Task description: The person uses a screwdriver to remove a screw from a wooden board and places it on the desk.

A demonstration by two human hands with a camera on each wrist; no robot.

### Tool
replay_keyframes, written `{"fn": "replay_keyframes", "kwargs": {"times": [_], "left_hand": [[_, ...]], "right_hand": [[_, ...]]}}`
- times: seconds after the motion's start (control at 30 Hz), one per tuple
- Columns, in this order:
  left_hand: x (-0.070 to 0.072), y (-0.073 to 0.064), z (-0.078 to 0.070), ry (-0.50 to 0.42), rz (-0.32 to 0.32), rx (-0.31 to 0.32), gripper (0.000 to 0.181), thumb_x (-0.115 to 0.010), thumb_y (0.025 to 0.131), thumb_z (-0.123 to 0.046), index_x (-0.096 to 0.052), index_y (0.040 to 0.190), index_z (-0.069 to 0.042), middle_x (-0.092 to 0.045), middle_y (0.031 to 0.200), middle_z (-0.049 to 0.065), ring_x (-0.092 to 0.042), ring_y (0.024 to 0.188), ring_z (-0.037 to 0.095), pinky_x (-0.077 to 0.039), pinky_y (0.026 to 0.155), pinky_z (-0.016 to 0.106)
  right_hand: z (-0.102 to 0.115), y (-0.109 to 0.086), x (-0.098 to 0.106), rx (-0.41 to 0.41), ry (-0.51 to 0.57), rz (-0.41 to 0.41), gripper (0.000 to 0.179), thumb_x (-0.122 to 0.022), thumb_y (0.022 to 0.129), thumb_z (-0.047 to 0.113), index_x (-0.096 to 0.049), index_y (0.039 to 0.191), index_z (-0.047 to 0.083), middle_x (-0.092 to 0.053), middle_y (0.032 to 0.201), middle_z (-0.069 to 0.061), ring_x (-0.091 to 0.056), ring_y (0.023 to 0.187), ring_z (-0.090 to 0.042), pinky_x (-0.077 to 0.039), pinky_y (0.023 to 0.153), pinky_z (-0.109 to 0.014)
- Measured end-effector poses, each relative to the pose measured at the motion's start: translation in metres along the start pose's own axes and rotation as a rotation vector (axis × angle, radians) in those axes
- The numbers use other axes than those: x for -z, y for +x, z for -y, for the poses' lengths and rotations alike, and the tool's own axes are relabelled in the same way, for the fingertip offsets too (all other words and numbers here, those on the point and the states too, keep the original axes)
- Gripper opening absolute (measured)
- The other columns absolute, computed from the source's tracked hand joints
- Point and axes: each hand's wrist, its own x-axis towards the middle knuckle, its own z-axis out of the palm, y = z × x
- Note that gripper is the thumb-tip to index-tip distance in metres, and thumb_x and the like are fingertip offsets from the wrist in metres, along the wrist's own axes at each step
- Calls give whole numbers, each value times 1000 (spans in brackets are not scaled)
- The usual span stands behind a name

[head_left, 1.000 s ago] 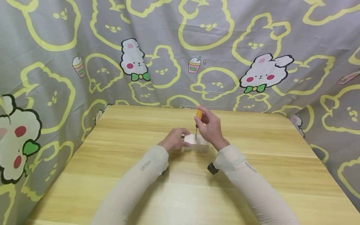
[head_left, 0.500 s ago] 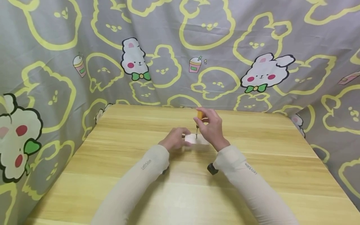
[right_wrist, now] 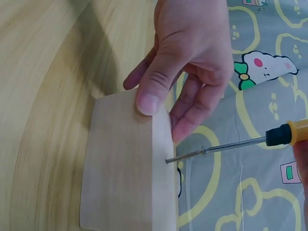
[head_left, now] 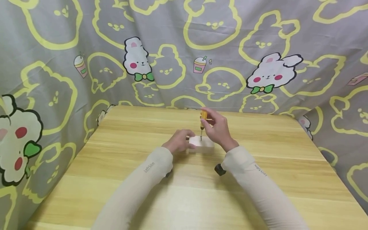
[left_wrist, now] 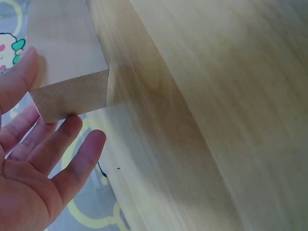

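Note:
A pale wooden block (head_left: 201,147) lies on the table. My left hand (head_left: 180,141) grips its left end, thumb on the near side and fingers at the far side. In the left wrist view the thumb (left_wrist: 21,77) presses the block, and some fingers stay spread. A screw (right_wrist: 185,157) stands upright in the block's top face, much of its thread showing. The shaft of a yellow-handled screwdriver (head_left: 203,118) meets the screw head. My right hand (head_left: 217,129) pinches the screwdriver's handle between thumb and fingers; only a sliver of this hand shows in the right wrist view.
The wooden table (head_left: 129,127) stretches around both hands. Behind it and at its sides hangs a grey curtain (head_left: 172,38) with yellow outlines and rabbit prints. A black wrist device (head_left: 220,169) sits under the right sleeve.
My right hand has shifted slightly on the screwdriver handle, its wrist a little to the right, and more of the handle shows. The left hand and block stay about where they were.

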Motion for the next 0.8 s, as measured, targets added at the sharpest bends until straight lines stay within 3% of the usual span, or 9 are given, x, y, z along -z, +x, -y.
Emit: {"fn": "replay_keyframes", "kwargs": {"times": [0.1,0.3,0.57,0.8], "left_hand": [[1,0,0,9,4,1,56,-80,80,-26,-59,129,-9,-57,134,7,-54,121,24,-43,104,38],[1,1,0,14,9,2,56,-81,80,-26,-59,129,-10,-57,134,7,-56,119,24,-44,103,38],[1,1,1,7,14,-1,55,-81,80,-26,-60,128,-9,-58,133,7,-56,119,24,-44,102,37],[1,1,2,5,10,1,55,-80,80,-26,-60,128,-10,-57,134,7,-55,120,24,-43,103,38]], "right_hand": [[1,0,1,-7,-30,15,40,-71,85,-4,-62,124,1,-63,113,-17,-66,91,-30,-59,75,-37],[1,2,2,-8,-131,15,40,-74,84,-1,-64,123,3,-58,100,-15,-64,84,-27,-59,72,-33],[2,3,3,-4,-113,55,40,-71,86,-2,-63,124,4,-59,102,-16,-67,87,-29,-59,74,-34],[-3,4,1,64,-145,-13,39,-77,80,-1,-64,117,-1,-60,94,-15,-67,79,-25,-60,69,-37]]}}
